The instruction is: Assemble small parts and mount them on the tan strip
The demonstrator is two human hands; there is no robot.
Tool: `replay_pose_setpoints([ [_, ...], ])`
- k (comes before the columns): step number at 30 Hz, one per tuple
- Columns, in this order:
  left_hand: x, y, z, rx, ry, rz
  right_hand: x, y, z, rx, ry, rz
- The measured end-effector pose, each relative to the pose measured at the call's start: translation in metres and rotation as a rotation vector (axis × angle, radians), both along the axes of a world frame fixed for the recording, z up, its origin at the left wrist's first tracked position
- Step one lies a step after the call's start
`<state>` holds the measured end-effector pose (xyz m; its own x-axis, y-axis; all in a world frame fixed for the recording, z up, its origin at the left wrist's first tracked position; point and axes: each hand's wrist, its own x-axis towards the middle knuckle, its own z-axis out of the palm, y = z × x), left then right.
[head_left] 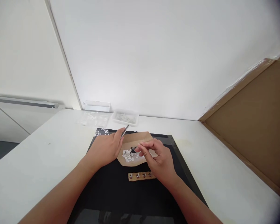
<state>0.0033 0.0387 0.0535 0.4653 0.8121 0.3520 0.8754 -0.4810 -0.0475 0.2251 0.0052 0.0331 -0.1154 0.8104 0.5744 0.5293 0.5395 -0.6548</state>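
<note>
My left hand (107, 147) is closed around a thin grey tool (125, 130) that points up and to the right, at the left edge of a brown paper tray (140, 137). Thumb and fingertips of my right hand (157, 155) are pinched together over the tray; what they hold is too small to name. Inside the tray lie small white pieces (128, 156) and a small black item (133, 150). Below it, a tan strip (141, 176) carries several small reddish-brown round parts, its right end partly covered by my right hand.
A black mat (121, 196) lies on the white table (49, 149). Behind it stand a translucent tray (125, 117) with small pale pieces, clear plastic bags (93, 119) and a clear box (97, 106). A brown panel (252, 118) rises at the right.
</note>
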Motion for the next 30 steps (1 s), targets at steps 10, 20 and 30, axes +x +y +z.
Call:
replay_pose_setpoints([
  [10, 0.005, 0.001, -0.006, 0.037, -0.095, -0.027, 0.015, -0.011, 0.022, -0.211, -0.318, 0.47],
  [20, 0.004, -0.003, -0.004, 0.009, -0.131, -0.065, 0.012, 0.0, 0.01, -0.127, -0.409, 0.379],
  [30, -0.003, -0.004, 0.003, -0.177, -0.053, -0.302, 0.019, 0.005, 0.003, 0.159, -0.256, 0.217],
])
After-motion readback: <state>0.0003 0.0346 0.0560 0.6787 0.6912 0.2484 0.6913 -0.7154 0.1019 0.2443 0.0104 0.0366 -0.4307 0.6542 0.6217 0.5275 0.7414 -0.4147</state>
